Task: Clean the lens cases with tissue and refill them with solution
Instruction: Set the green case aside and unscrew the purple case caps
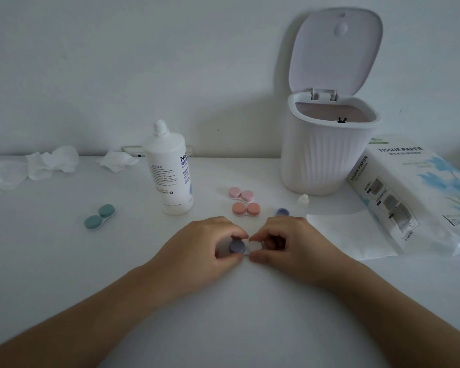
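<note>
At the far left of the white table we see crumpled tissues lying by the wall, with another wad further along. Nearer us lies a green lens case, both caps on. Next stands the solution bottle, upright with its cap off.

In the middle, our left hand pinches the purple cap of a purple lens case between thumb and curled fingers. Our right hand grips the other end of that case, where the white well is uncovered. Behind the hands lie a pink case and an orange case, both capped, and a loose purple cap just beyond the right knuckles.

Further right we find the small bottle cap, a white bin with its lid raised, a flat tissue sheet, and the tissue pack.
</note>
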